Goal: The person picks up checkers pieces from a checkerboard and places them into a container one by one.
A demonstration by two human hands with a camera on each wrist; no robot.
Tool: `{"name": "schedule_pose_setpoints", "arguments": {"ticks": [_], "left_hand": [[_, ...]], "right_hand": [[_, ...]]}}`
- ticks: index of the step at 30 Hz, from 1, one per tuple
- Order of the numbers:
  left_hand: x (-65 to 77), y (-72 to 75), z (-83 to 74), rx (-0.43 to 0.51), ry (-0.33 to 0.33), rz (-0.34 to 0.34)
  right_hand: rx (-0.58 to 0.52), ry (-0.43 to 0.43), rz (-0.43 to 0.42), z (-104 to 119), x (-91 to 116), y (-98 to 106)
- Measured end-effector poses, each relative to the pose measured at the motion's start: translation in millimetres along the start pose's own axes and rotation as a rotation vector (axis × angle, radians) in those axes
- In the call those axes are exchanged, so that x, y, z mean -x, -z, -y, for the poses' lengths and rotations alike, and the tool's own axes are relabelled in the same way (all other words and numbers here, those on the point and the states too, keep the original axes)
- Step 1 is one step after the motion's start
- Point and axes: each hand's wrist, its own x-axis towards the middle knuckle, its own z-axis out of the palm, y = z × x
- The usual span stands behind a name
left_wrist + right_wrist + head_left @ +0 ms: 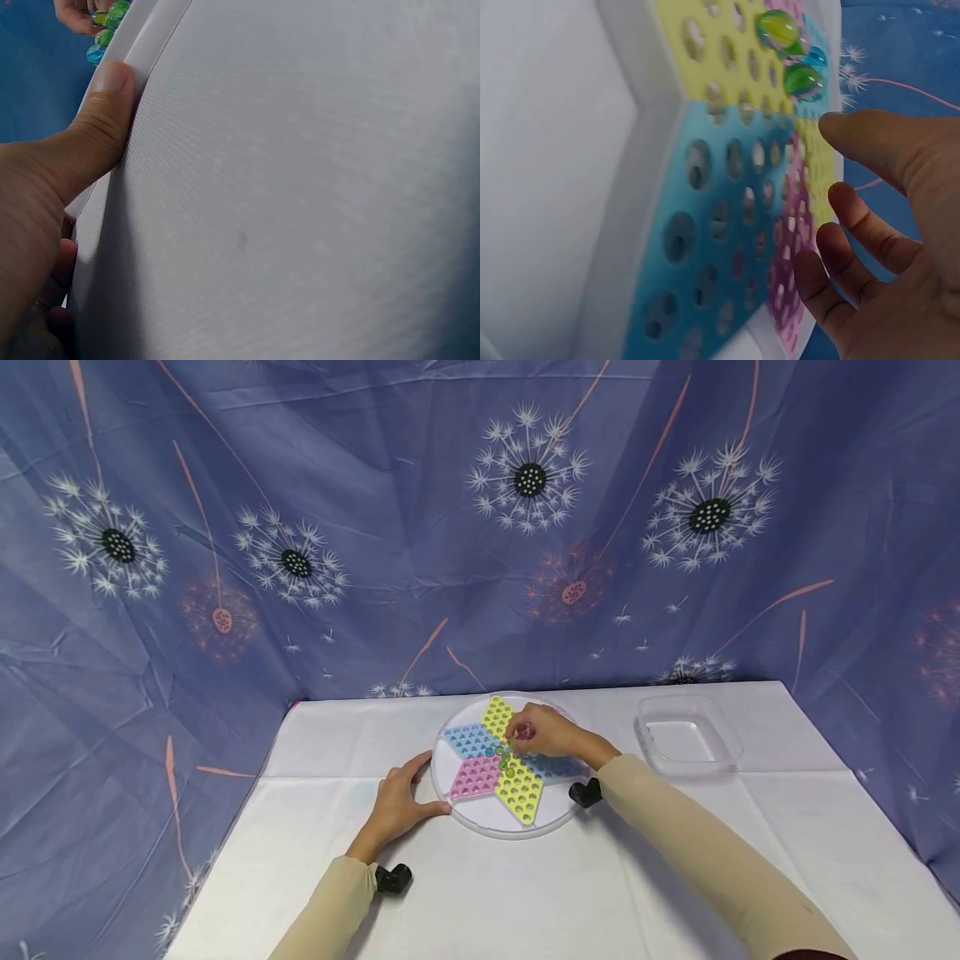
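The left hand [396,802] grips the left edge of the round white plastic star board [480,815]. The right hand [546,731], grasp indeterminable, is above its centre, beside translucent green marbles [804,81].

Marbles [504,765] on round star board [480,811]

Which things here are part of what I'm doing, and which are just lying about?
Seemingly part of the job:
Star-patterned board
Green, yellow and blue marbles on it
Left grip touching its rim
Right grip over it

Seemingly just there:
Transparent container, untouched on the right
Dandelion-print curtain behind
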Motion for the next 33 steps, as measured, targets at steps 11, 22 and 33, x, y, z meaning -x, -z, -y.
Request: {"name": "schedule_pose_setpoints", "arguments": {"ticks": [11,22,33], "left_hand": [[-0.3,-0.5,-0.3,0.004,0.016,0.006],[-1.0,-0.9,0.8,-0.007,0.01,0.001],[-0.3,0.2,0.4,0.003,0.009,0.006]], "right_hand": [[-0.099,0.058,-0.1,7.3,1.6,18.3],[-0.122,0.043,-0.146,17.8,-0.3,28.1],[-0.137,0.044,-0.165,18.4,1.6,28.5]]}}
